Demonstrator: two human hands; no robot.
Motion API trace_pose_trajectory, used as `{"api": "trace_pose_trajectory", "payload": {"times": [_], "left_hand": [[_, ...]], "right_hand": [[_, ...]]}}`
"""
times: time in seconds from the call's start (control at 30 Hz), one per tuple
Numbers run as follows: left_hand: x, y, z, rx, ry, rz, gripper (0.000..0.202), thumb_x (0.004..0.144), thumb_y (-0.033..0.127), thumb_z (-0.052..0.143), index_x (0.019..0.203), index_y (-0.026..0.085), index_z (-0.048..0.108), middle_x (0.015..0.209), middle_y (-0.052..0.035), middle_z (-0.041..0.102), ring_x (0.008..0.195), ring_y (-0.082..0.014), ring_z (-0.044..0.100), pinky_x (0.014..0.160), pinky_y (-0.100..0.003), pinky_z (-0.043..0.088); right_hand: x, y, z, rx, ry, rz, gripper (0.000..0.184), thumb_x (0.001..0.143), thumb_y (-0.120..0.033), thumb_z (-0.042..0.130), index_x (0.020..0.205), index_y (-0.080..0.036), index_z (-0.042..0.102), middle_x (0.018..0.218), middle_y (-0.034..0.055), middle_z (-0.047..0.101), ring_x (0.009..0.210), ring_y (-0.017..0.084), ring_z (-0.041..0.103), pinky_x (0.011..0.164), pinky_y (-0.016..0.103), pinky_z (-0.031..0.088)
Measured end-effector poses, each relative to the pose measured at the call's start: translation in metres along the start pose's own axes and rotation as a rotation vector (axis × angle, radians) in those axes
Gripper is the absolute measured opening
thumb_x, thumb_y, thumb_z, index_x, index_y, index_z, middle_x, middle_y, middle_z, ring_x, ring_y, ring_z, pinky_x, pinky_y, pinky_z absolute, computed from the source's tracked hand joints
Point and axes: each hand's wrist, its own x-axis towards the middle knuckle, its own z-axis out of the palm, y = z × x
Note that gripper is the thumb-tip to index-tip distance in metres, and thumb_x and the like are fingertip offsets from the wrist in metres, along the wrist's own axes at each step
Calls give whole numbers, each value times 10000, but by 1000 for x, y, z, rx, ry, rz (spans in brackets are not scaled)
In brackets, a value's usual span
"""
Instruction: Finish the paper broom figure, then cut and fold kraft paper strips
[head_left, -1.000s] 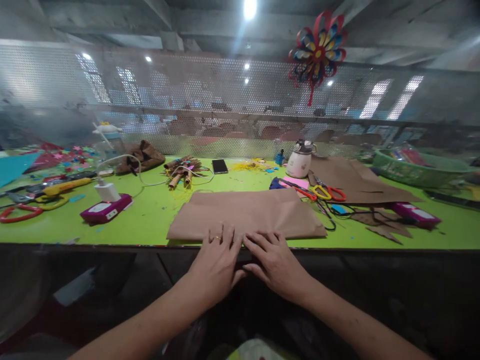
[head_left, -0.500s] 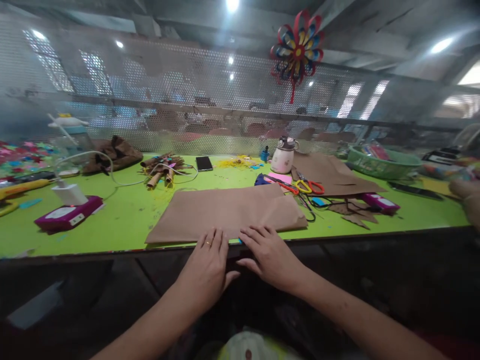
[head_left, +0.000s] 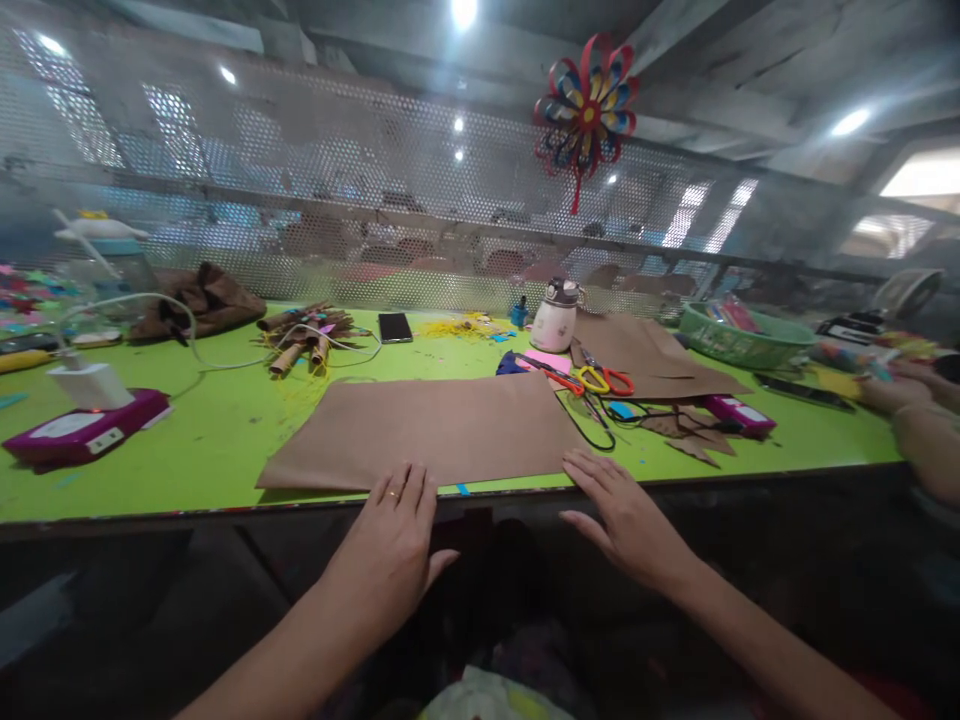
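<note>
A folded sheet of brown kraft paper point(head_left: 442, 425) lies flat along the front edge of the green table point(head_left: 217, 430). My left hand point(head_left: 401, 535) rests with outstretched fingers on the paper's near edge, a ring on one finger. Flat at the near right corner of the sheet is my right hand point(head_left: 622, 515), fingers extended and thumb apart. Between the two hands a small blue scrap point(head_left: 463, 490) shows at the table edge. Just behind the paper's right end lie scissors with red and yellow handles point(head_left: 592, 380).
Left are a purple power strip point(head_left: 90, 430) with a white charger point(head_left: 90, 385) and brown paper rolls point(head_left: 300, 350). Behind stand a phone point(head_left: 395, 327), a white bottle point(head_left: 554, 318), more brown paper point(head_left: 652, 355) and a green basket point(head_left: 742, 338). Another person's arm point(head_left: 926, 440) reaches in at right.
My right hand has slid right along the paper's near edge to its corner, and the raised flap there now lies flat. My left hand stays on the edge. The view has shifted slightly right.
</note>
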Motion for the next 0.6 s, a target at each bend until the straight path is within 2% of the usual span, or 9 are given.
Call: {"api": "trace_pose_trajectory", "payload": {"times": [0.23, 0.37, 0.47, 0.6], "left_hand": [[-3, -6, 3, -18, 43, 17, 626, 791, 456, 551, 1258, 41, 502, 1334, -224, 457, 1226, -379, 420, 1004, -491, 353], [-10, -13, -1, -35, 72, 26, 621, 799, 488, 535, 1246, 57, 509, 1328, -208, 471, 1227, -361, 427, 1013, -474, 356], [-19, -20, -7, -42, 50, 23, 640, 809, 513, 513, 1249, 48, 496, 1334, -210, 463, 1236, -346, 422, 1022, -455, 355], [-35, -32, -17, -44, -6, -27, 699, 814, 566, 471, 1260, 27, 474, 1346, -220, 444, 1249, -340, 407, 1037, -442, 341]], "right_hand": [[-18, 14, 9, -64, 46, 45, 480, 895, -372, 461, 1317, -147, 412, 1343, 127, 482, 1255, 243, 410, 1020, 466, 356], [-25, 18, 18, -75, 134, 51, 465, 902, -364, 444, 1315, -152, 413, 1301, 114, 524, 1230, 247, 434, 1012, 458, 360], [-32, 23, 23, -66, 205, 52, 452, 902, -406, 421, 1277, -156, 455, 1243, 109, 570, 1188, 260, 468, 992, 453, 373], [-39, 34, 35, -39, 231, 32, 503, 889, -486, 376, 1248, -149, 483, 1208, 116, 593, 1155, 287, 493, 979, 487, 371]]}}
